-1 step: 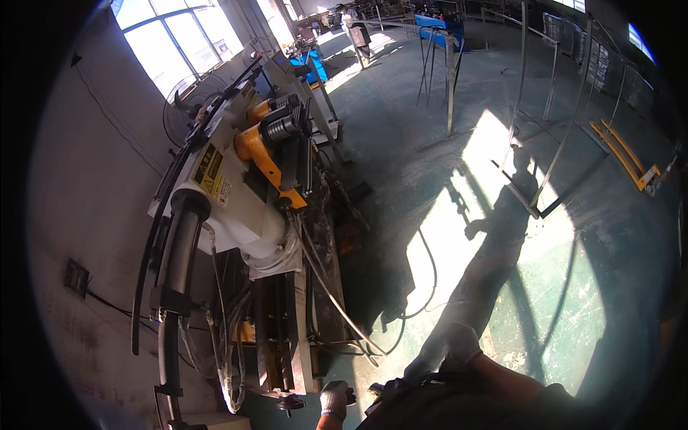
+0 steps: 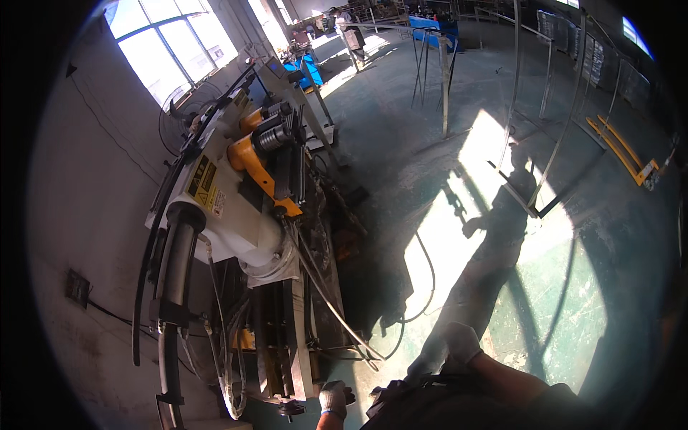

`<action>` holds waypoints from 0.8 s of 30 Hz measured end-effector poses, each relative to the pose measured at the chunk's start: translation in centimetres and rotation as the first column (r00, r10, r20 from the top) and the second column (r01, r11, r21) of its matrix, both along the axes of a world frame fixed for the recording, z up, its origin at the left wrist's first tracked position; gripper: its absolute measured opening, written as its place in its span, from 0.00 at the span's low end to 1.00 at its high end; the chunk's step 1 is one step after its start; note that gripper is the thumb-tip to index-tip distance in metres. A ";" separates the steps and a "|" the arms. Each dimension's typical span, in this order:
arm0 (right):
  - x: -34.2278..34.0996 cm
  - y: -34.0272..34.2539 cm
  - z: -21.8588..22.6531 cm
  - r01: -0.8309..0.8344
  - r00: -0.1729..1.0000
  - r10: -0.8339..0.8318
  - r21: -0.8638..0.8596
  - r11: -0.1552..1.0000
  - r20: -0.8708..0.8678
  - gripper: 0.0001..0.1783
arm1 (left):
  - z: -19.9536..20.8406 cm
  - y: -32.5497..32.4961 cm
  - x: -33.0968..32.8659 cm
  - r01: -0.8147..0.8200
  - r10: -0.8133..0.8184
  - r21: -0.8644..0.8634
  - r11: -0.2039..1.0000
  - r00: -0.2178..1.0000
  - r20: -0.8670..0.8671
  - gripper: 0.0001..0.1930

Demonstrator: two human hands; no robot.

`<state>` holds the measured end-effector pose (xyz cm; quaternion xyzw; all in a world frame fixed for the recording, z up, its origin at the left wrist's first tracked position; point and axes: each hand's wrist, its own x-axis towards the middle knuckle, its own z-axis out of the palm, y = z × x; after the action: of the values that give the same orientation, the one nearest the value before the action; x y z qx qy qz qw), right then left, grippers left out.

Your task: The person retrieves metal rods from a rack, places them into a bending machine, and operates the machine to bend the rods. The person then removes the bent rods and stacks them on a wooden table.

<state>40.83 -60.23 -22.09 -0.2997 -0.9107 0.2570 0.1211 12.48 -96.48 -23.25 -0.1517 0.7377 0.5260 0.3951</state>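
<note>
My left hand, in a whitish work glove, is low in the head view, its fingers curled in. Whatever may be inside them is hidden. Beside it, to the left, a dark round knob sits at the near end of the machine frame. My right hand, also gloved, is in front of my dark clothing, over the sunlit floor. Its fingers are turned away and washed out by glare. To the left stands a large white and orange machine, with a thick dark cylinder along its near side.
Loose hoses hang from the machine toward the floor. Thin metal frames stand ahead, and a yellow pallet jack rests at the right. Far off, another person stands near blue equipment. A fan is by the window.
The view has turned slightly, so the machine and the far frames appear a little further left. Both hands keep nearly the same place and pose.
</note>
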 end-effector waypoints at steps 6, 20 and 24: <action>-2.7 13.6 11.4 0.036 0.925 -0.129 -0.254 0.966 -0.357 0.19 | 6.7 19.3 0.6 0.248 -0.226 0.140 0.959 0.962 -0.153 0.16; -16.0 47.9 16.7 0.214 0.964 -0.238 -0.191 0.958 -0.115 0.20 | 0.1 61.3 -11.9 0.645 -0.634 0.023 0.764 0.757 -0.160 0.15; -17.1 56.5 12.3 0.319 0.940 -0.326 -0.088 0.944 -0.094 0.22 | 6.3 74.8 -21.2 0.664 -0.655 0.093 0.742 0.748 -0.110 0.17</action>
<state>23.71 -3.72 -9.75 -0.4347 -0.8316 0.2820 0.1997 -8.69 -21.64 -16.93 0.1627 0.7223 0.4029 0.5381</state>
